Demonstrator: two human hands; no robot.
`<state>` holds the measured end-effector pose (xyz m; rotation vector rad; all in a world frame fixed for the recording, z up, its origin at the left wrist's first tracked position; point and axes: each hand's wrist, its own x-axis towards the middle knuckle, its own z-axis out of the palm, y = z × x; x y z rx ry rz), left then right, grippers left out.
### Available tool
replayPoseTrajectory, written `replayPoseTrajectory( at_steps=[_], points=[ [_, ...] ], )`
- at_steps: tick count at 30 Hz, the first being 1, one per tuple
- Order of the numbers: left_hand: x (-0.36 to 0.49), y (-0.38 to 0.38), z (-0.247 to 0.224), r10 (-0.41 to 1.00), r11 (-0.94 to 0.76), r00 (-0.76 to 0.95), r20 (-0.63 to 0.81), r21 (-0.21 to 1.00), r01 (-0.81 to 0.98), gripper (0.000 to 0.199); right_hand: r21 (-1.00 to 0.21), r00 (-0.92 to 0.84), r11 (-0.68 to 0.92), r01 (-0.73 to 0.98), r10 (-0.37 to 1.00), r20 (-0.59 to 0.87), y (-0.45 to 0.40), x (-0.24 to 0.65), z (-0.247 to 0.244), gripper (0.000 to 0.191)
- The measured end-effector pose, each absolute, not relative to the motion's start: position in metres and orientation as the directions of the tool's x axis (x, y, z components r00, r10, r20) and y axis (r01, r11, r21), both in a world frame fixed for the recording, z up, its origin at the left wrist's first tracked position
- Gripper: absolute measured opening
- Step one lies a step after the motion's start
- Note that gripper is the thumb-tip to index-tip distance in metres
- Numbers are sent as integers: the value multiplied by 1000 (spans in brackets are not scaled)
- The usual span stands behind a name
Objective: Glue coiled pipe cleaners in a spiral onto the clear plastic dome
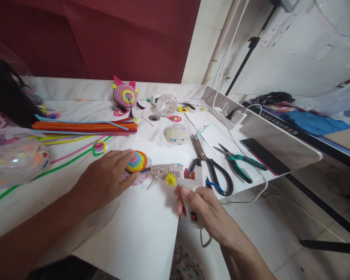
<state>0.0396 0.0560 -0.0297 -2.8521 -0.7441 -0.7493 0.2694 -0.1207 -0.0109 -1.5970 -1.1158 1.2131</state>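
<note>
My left hand [106, 173] is closed around the side of a transparent ball with a coiled pipe-cleaner disc [137, 161] in yellow, orange, blue and pink on it. Part of the ball is hidden behind my fingers. In my right hand [205, 204] is a white hot glue gun [166, 170], gripped by its handle. The gun's nozzle points left and meets the edge of the coiled disc; whether glue is coming out cannot be made out. A yellow coil [170, 179] shows on the gun's side, and its wire stand hangs below the nozzle.
Black-handled scissors [212, 165], green-handled pliers [236, 163] and a phone [264, 156] lie to the right. Pipe-cleaner bundles [84, 126] are at left. Behind stand a pink decorated ball [126, 95] and transparent balls [177, 134]. A power strip [227, 118] has cables trailing over the edge.
</note>
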Motion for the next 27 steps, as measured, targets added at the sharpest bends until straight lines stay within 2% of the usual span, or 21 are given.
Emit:
replayPoseTrajectory(
  at_steps=[7, 22, 27],
  points=[
    [39, 56, -31, 390, -879, 765, 513, -39, 474, 41, -936, 165, -294, 194, 950, -264, -115, 273, -15, 80],
    [40, 56, -31, 344, -887, 765, 544, -79, 455, 50, -949, 194, -256, 185, 956, -220, -97, 277, -15, 67],
    [40, 57, -33, 349, -885, 759, 550, -72, 459, 48, -953, 187, -244, 179, 960, -210, -91, 276, -13, 69]
  ],
)
